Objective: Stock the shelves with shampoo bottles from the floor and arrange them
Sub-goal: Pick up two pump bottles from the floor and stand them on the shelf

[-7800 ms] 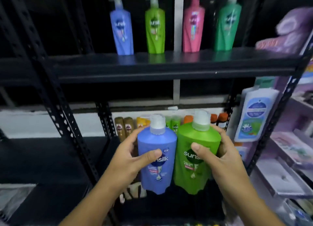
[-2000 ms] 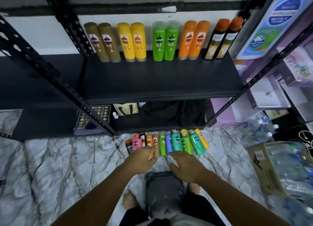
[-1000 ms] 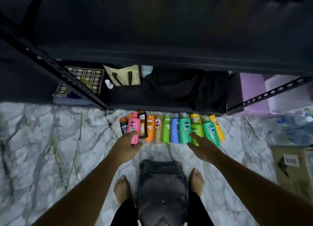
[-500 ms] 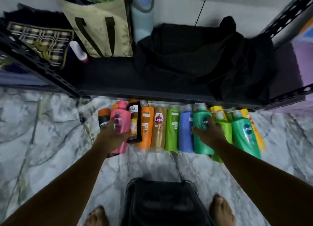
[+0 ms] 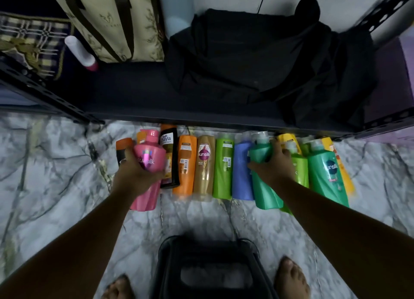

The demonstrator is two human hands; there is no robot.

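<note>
Left hand [image 5: 134,175] grips the pink bottle [image 5: 149,157], right hand [image 5: 274,164] the green bottle [image 5: 266,193], both in the floor [image 5: 56,175] row beside the bottom shelf [image 5: 139,92]. Caution: lifting may drag the adjacent blue bottle [image 5: 240,175] or strike the shelf edge.

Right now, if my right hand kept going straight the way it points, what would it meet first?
Your right hand, gripping the green pump bottle, points forward. It would probably meet the bottom shelf's front edge first, with the black bag behind it, though depth is unclear.
</note>
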